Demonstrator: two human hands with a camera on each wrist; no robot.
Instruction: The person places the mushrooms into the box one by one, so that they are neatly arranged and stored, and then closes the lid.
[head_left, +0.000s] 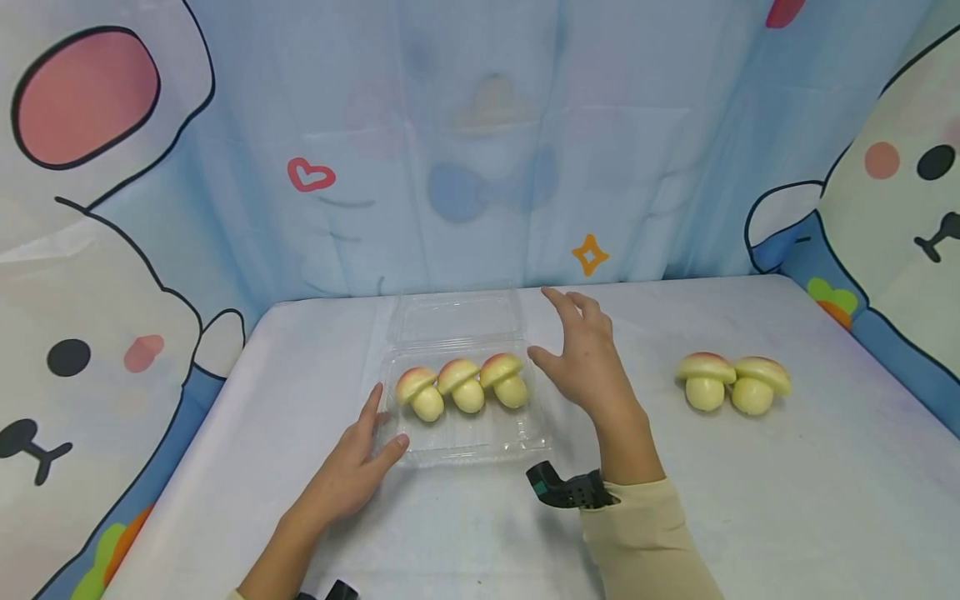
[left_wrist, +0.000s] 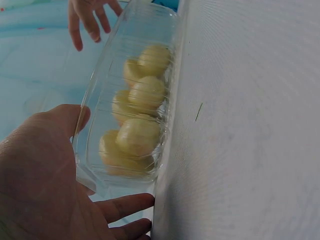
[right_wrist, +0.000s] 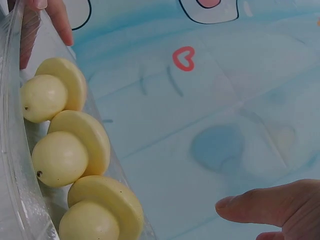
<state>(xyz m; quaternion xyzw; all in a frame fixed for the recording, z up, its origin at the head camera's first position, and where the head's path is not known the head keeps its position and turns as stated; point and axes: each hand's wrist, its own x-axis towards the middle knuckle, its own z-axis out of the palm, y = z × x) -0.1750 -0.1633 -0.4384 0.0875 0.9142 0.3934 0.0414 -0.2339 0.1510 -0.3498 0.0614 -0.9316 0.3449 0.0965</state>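
Note:
A clear plastic clamshell box point(head_left: 480, 442) lies on the table with its lid folded back. Inside stand three toy mushrooms point(head_left: 468, 396) in a row, pale yellow-green with reddish cap tops. My left hand point(head_left: 352, 471) is at the box's front left corner, fingers extended along its left side and the thumb point(left_wrist: 82, 120) right at the rim. Just beyond the box's right side, my right hand point(head_left: 588, 358) hovers with fingers spread and nothing between them. The right wrist view shows the mushrooms point(right_wrist: 62, 157) beside the right thumb point(right_wrist: 260, 202).
Two more toy mushrooms point(head_left: 731, 383) sit side by side at the right of the white-covered table point(head_left: 750, 517). The raised lid point(head_left: 457, 321) reaches toward the table's back edge. Behind hangs a blue cartoon-print curtain point(head_left: 487, 167).

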